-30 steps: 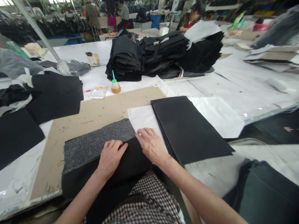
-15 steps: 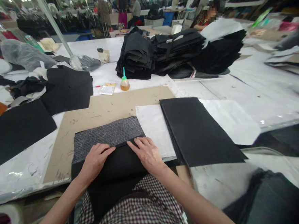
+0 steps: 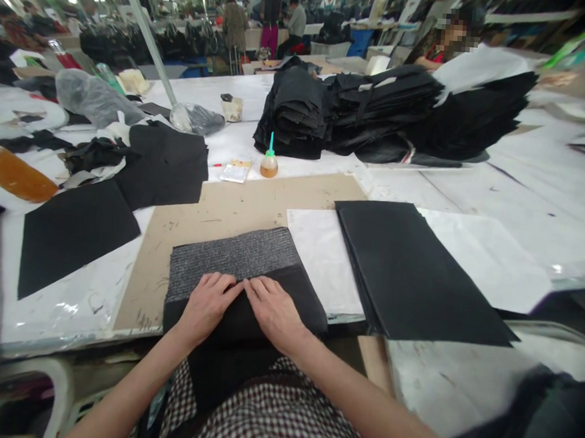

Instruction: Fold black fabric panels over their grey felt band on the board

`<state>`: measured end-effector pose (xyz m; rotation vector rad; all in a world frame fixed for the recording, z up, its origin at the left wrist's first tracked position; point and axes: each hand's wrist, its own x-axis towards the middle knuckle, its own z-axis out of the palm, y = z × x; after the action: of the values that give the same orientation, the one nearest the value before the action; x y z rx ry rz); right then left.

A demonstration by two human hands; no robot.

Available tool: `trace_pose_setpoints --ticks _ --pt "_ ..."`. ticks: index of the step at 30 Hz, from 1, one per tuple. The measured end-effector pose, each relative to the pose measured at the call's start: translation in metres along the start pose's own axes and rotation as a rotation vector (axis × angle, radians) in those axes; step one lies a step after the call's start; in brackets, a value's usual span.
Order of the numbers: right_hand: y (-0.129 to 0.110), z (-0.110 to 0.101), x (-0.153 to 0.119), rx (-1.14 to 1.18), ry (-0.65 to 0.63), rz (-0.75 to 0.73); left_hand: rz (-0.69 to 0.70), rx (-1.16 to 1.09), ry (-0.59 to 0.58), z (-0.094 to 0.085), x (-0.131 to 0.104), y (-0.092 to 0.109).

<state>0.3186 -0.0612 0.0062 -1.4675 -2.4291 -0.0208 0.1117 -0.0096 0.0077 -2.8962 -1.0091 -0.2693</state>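
Observation:
A dark grey ribbed piece of material (image 3: 235, 250) lies near the table's front edge. Over its lower part is a black fabric sheet (image 3: 299, 298), whose near end hangs over the table edge onto my checked garment. My left hand (image 3: 207, 308) is closed at the black sheet's upper edge, thumb and fingers pinching along it. Beside it, my right hand (image 3: 273, 312) grips the same edge, its fingers together and bent down. The two thumbs and index fingers nearly meet. What lies beneath the fingertips is hidden.
A beige board (image 3: 171, 237) lies under the work. To the right is a stack of black sheets (image 3: 419, 274); a single black sheet (image 3: 81, 231) lies left. Behind stand a glue bottle (image 3: 269, 167) and bundled black pieces (image 3: 380, 112). A pole (image 3: 148, 35) rises at the back left.
My right hand has slid left along the black sheet's edge, closer to my left hand. More of the black sheet shows at the right. The camera view has turned somewhat left.

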Motion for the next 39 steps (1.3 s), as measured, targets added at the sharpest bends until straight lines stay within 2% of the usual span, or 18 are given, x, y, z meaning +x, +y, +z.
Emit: trace_pose_setpoints --ticks 4,11,17,22,27,32,36,39 --pt "-0.005 0.010 0.000 0.042 -0.027 0.016 -0.034 -0.094 0.010 0.000 -0.023 -0.018" --pt "-0.005 -0.001 0.006 0.017 -0.097 -0.025 -0.083 -0.130 -0.013 -0.007 -0.070 -0.050" --pt "-0.009 -0.008 0.016 -0.043 -0.121 -0.027 -0.004 -0.024 -0.071 -0.021 -0.069 -0.049" --pt "-0.037 -0.001 0.034 -0.014 -0.035 -0.076 0.028 0.061 -0.104 -0.032 -0.062 -0.044" --pt "-0.067 0.021 0.042 0.048 -0.034 -0.141 -0.090 -0.097 -0.045 -0.023 -0.076 -0.055" --pt "-0.068 0.020 0.044 0.075 -0.059 -0.139 -0.206 -0.319 0.034 -0.014 -0.105 -0.072" --pt "-0.069 0.013 0.048 0.061 -0.088 -0.138 -0.180 -0.297 0.044 -0.013 -0.117 -0.078" --pt "-0.072 0.012 0.050 0.037 -0.105 -0.139 -0.118 -0.189 -0.006 -0.016 -0.119 -0.080"
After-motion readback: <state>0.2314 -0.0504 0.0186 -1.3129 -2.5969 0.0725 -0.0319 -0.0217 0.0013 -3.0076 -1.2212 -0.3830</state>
